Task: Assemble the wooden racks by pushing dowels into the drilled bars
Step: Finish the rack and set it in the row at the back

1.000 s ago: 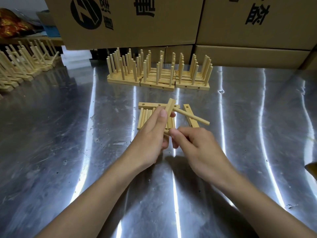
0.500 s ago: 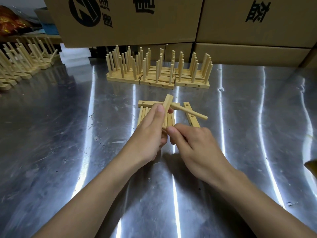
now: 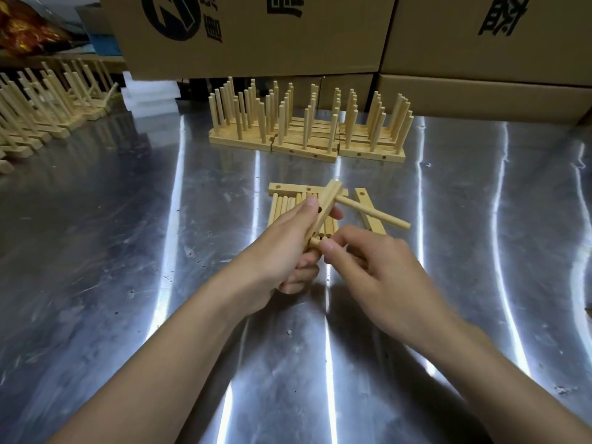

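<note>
A pale square-edged wooden bar with drilled holes (image 3: pixel 326 203) is tilted above the middle of the shiny steel table (image 3: pixel 128 251). One round pale wooden dowel (image 3: pixel 374 214) is seated near its far end and juts right. The left hand (image 3: pixel 282 251) reaches in from the near left, fingers wrapped round the bar. The right hand (image 3: pixel 378 270) pinches a second dowel (image 3: pixel 315 242) between thumb and forefinger at the bar's near end.

Bare steel table (image 3: pixel 112 251) lies open down the left and right sides of the frame. A row of pegged racks (image 3: pixel 304 129) blocks the upper centre, more racks (image 3: pixel 41 104) line the upper left, and cardboard boxes (image 3: pixel 256 36) wall off the top. Loose dowels (image 3: pixel 282 206), the left hand (image 3: pixel 282 251) gripping a bar (image 3: pixel 330 197) and the right hand (image 3: pixel 381 270) pinching a dowel (image 3: pixel 315 242) crowd the centre.
</note>
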### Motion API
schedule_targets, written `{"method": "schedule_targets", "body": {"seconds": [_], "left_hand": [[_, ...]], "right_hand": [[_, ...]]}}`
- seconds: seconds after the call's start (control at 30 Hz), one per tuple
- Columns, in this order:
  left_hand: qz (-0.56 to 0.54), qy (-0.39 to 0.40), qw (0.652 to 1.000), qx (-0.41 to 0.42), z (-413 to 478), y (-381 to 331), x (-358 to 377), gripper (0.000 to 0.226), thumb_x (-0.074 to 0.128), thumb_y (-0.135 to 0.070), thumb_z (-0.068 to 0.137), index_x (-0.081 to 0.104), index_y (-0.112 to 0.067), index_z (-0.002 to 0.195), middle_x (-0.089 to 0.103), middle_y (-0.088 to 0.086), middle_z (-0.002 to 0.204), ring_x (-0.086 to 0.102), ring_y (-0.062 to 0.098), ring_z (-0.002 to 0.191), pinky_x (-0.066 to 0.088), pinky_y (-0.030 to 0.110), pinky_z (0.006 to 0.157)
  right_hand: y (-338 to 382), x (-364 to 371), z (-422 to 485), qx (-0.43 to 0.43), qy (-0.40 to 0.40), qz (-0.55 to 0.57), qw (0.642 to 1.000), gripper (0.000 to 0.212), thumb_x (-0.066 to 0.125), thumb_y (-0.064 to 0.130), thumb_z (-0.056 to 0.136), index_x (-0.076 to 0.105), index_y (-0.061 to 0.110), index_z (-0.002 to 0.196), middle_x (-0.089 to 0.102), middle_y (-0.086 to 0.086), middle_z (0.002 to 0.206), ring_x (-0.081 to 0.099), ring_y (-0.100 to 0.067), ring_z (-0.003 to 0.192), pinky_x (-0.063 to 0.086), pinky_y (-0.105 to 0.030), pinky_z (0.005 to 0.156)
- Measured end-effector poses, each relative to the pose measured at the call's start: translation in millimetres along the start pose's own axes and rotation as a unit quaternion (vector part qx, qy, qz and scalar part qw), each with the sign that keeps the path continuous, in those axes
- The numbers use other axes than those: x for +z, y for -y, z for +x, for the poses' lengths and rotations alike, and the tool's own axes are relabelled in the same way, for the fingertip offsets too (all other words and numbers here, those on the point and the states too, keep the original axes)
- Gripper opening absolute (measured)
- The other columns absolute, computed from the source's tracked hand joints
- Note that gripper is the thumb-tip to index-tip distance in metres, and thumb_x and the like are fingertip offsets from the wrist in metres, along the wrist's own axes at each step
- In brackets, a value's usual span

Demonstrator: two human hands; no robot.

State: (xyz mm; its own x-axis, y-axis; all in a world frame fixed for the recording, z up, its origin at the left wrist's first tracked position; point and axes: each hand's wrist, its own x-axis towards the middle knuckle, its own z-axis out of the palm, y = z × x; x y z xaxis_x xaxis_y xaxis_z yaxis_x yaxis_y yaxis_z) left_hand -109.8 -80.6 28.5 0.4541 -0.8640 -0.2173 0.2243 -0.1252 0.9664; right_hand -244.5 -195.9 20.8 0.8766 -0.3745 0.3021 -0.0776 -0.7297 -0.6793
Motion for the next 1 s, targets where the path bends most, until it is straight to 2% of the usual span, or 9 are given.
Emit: {"method": "schedule_targets", "body": {"seconds": [0.2, 0.33, 0.47, 0.57, 0.7, 0.8, 0.87, 0.93, 1.0], "left_hand": [[-0.082, 0.037, 0.995, -0.043, -1.1, -3.5, -2.7, 0.050, 0.033, -0.061, 0.110, 0.069, -0.029, 0.120, 0.025, -0.002, 0.055, 0.020, 0.006, 0.035, 0.021, 0.013, 0.036], [-0.067, 0.040, 0.995, -0.056, -3.0, -4.5, -2.2, 0.054, 0.033, -0.062, 0.110, 0.066, -0.022, 0.127, 0.023, -0.001, 0.057, 0.019, 0.007, 0.036, 0.020, 0.014, 0.037], [-0.015, 0.028, 0.999, -0.015, -5.0, -1.5, 0.9, 0.052, 0.031, -0.062, 0.111, 0.063, -0.023, 0.123, 0.025, -0.001, 0.058, 0.020, 0.008, 0.038, 0.021, 0.016, 0.038], [0.032, 0.018, 0.999, 0.021, -5.7, 1.7, 4.3, 0.050, 0.027, -0.061, 0.111, 0.060, -0.023, 0.119, 0.026, -0.002, 0.056, 0.020, 0.009, 0.038, 0.022, 0.017, 0.039], [0.078, -0.003, 0.995, 0.066, -4.8, 4.5, 6.6, 0.048, 0.024, -0.057, 0.113, 0.056, -0.022, 0.117, 0.037, -0.001, 0.055, 0.020, 0.014, 0.042, 0.019, 0.020, 0.043], [0.097, -0.008, 0.992, 0.085, -4.2, 5.4, 6.7, 0.045, 0.024, -0.054, 0.114, 0.055, -0.021, 0.117, 0.050, 0.004, 0.059, 0.022, 0.013, 0.041, 0.019, 0.018, 0.042], [0.094, -0.011, 0.991, 0.094, -4.0, 6.1, 7.3, 0.045, 0.024, -0.052, 0.115, 0.055, -0.019, 0.118, 0.052, 0.004, 0.059, 0.024, 0.012, 0.041, 0.020, 0.017, 0.041], [0.079, -0.014, 0.992, 0.096, -1.1, 7.1, 9.4, 0.044, 0.024, -0.052, 0.115, 0.055, -0.021, 0.118, 0.049, 0.003, 0.059, 0.024, 0.013, 0.041, 0.020, 0.017, 0.041], [0.064, -0.036, 0.994, 0.087, 0.9, 9.7, 11.7, 0.045, 0.024, -0.054, 0.115, 0.057, -0.024, 0.116, 0.043, 0.002, 0.058, 0.024, 0.013, 0.041, 0.020, 0.018, 0.042]], "right_hand": [[-2.2, 1.3, -1.8, -0.071, -0.055, -0.123, 0.988, 0.030, 0.046, 0.042, 0.108, 0.055, 0.025, 0.085, 0.043, 0.016, 0.067, 0.047, -0.009, 0.065, 0.037, -0.022, 0.059], [-0.5, -1.1, -3.2, -0.076, -0.047, -0.176, 0.980, 0.037, 0.042, 0.045, 0.110, 0.063, 0.020, 0.092, 0.055, 0.010, 0.075, 0.056, -0.022, 0.070, 0.048, -0.046, 0.061], [1.0, -2.4, -5.1, -0.075, -0.056, -0.167, 0.982, 0.040, 0.043, 0.045, 0.109, 0.068, 0.020, 0.092, 0.049, 0.014, 0.064, 0.048, -0.016, 0.057, 0.044, -0.040, 0.055], [1.8, -0.2, -7.5, -0.049, -0.061, -0.089, 0.993, 0.034, 0.050, 0.038, 0.110, 0.069, 0.021, 0.087, 0.035, 0.017, 0.051, 0.039, -0.007, 0.049, 0.030, -0.021, 0.055], [4.4, -1.8, -4.4, 0.031, -0.005, 0.044, 0.999, 0.041, 0.055, 0.031, 0.110, 0.067, 0.015, 0.074, 0.040, 0.015, 0.043, 0.038, -0.008, 0.042, 0.028, -0.015, 0.047], [6.6, -6.5, -0.3, 0.215, 0.093, 0.373, 0.898, 0.044, 0.056, 0.031, 0.108, 0.063, 0.011, 0.070, 0.030, 0.013, 0.049, 0.017, -0.007, 0.041, 0.016, -0.018, 0.037], [5.4, -9.6, 2.3, 0.258, 0.133, 0.450, 0.844, 0.040, 0.057, 0.032, 0.106, 0.065, 0.012, 0.072, 0.022, 0.007, 0.054, 0.012, -0.007, 0.043, 0.012, -0.015, 0.037], [3.1, -11.7, 5.9, 0.243, 0.136, 0.424, 0.862, 0.039, 0.057, 0.032, 0.107, 0.068, 0.010, 0.076, 0.023, 0.007, 0.054, 0.015, -0.007, 0.043, 0.015, -0.016, 0.036], [0.7, -9.5, 7.0, 0.183, 0.093, 0.285, 0.936, 0.042, 0.056, 0.034, 0.109, 0.070, 0.011, 0.076, 0.032, 0.012, 0.050, 0.024, -0.006, 0.043, 0.023, -0.019, 0.041]]}}
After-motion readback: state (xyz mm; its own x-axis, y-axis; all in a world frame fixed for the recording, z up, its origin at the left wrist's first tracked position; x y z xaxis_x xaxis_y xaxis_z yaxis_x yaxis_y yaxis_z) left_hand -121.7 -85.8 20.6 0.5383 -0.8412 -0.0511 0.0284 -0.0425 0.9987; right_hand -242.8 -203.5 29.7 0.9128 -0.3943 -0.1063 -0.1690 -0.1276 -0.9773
